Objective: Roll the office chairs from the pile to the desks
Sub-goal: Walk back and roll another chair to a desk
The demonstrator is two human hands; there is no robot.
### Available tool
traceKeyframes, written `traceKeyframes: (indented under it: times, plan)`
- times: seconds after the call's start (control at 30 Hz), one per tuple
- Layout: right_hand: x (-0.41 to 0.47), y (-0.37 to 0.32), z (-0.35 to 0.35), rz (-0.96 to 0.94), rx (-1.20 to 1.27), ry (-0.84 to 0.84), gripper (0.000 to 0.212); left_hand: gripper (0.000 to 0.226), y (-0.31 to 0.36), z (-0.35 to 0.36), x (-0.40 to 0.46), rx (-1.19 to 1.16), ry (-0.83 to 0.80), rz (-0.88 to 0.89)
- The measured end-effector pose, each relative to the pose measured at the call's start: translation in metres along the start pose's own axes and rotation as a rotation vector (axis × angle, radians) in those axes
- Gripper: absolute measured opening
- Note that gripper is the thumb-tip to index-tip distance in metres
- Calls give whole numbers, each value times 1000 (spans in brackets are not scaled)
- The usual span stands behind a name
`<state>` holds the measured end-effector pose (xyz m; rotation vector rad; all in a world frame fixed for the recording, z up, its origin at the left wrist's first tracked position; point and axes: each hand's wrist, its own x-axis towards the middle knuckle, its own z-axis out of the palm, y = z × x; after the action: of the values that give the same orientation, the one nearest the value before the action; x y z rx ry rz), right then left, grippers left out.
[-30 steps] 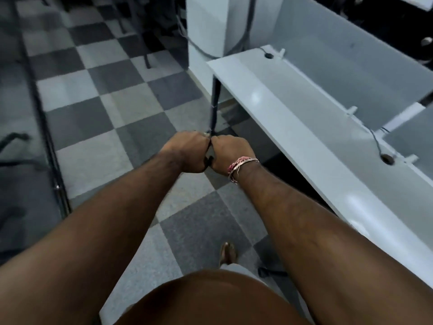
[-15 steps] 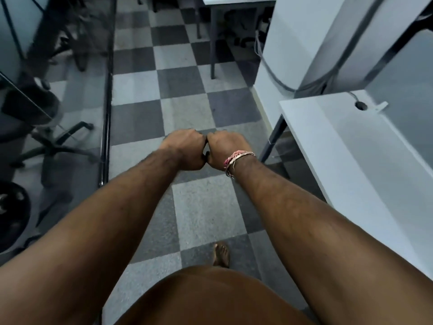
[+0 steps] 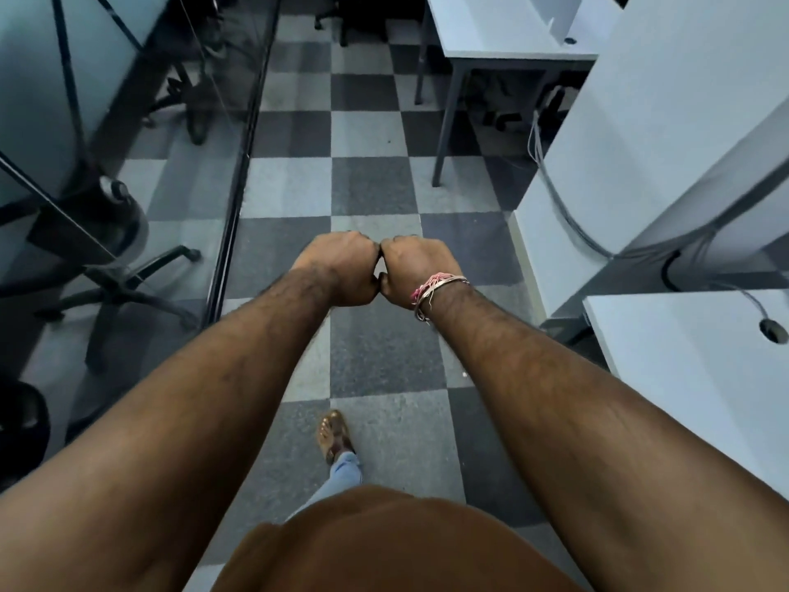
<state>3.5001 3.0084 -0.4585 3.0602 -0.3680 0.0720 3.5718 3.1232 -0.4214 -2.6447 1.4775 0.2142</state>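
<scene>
Both fists, left hand (image 3: 341,267) and right hand (image 3: 412,269), curled and touching, hold nothing visible; the black five-legged office chair (image 3: 115,288) behind glass should roll lightly, best pushed by its backrest

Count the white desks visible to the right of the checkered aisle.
2. The far desk stands at top right on grey legs. The near desk is at the right edge, with a cable hole. The white partition between them may hide more.

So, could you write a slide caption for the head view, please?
Both fists, left hand and right hand, meet knuckle to knuckle above the checkered floor, holding nothing.
</scene>
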Motion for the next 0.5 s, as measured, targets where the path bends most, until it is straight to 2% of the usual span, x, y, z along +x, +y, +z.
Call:
traceKeyframes:
  times: [0.3,0.5]
  plan:
    - [206,5,-9,46,42,0,28,28,-143,-44,146,6,0,-5]
    - [331,17,4,33,24,-11,27,25,-222,-48,246,7,-25,-39]
